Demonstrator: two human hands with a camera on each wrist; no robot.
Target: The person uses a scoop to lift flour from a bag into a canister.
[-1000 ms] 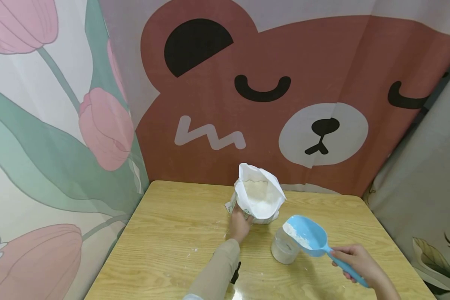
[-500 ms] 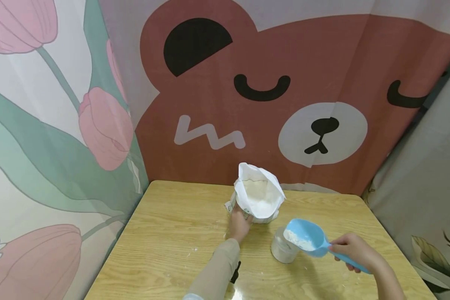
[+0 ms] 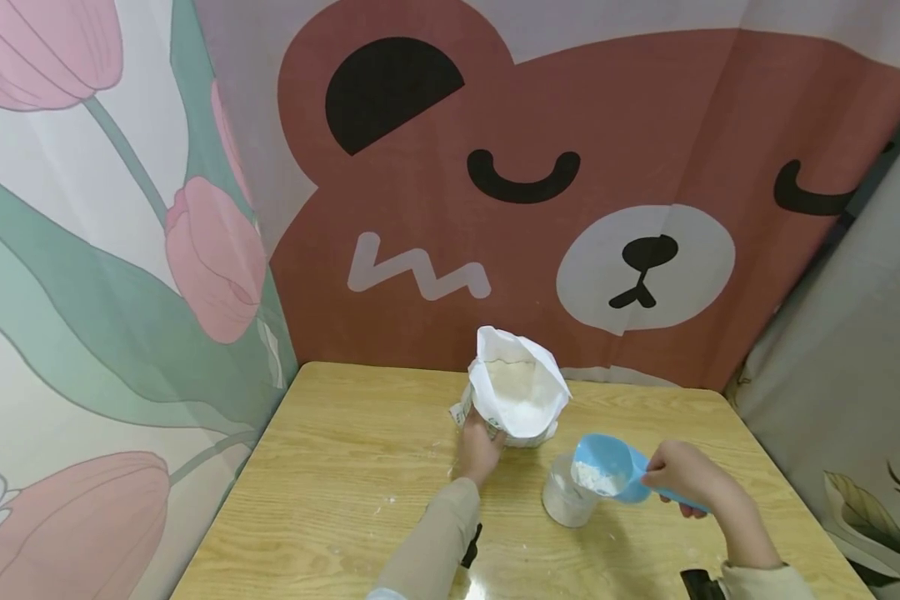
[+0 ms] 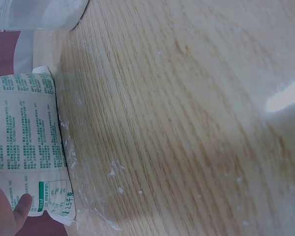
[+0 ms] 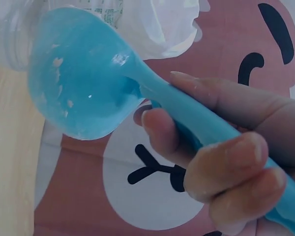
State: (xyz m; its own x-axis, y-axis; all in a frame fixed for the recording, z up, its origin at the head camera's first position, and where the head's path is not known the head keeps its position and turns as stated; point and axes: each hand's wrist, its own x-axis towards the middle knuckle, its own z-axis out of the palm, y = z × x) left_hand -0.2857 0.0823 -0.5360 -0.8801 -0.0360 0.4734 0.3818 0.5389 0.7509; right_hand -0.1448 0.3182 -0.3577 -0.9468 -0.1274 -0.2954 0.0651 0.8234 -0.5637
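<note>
My right hand (image 3: 693,479) grips the handle of a light blue scoop (image 3: 633,479) that carries white powder (image 3: 596,479). Tilted, the scoop has its lip over the mouth of a clear jar (image 3: 562,502) with pale powder inside. In the right wrist view, curled fingers (image 5: 226,162) wrap the handle. My left hand (image 3: 480,454) holds the lower side of an open white bag (image 3: 532,417) of flour-like powder, standing on the table. The left wrist view shows green print on this bag (image 4: 24,128) and part of the left hand (image 4: 2,211) against it; its other fingers are hidden.
The wooden table (image 3: 345,483) has specks of white powder (image 4: 115,169) scattered near the bag. Behind it hangs a curtain (image 3: 420,333) with a bear print, and another with tulips (image 3: 217,258) is at the left.
My right hand has risen and shifted left, tipping the scoop more steeply over the jar. Powder has slid towards its lip. The left hand and the bag have stayed put.
</note>
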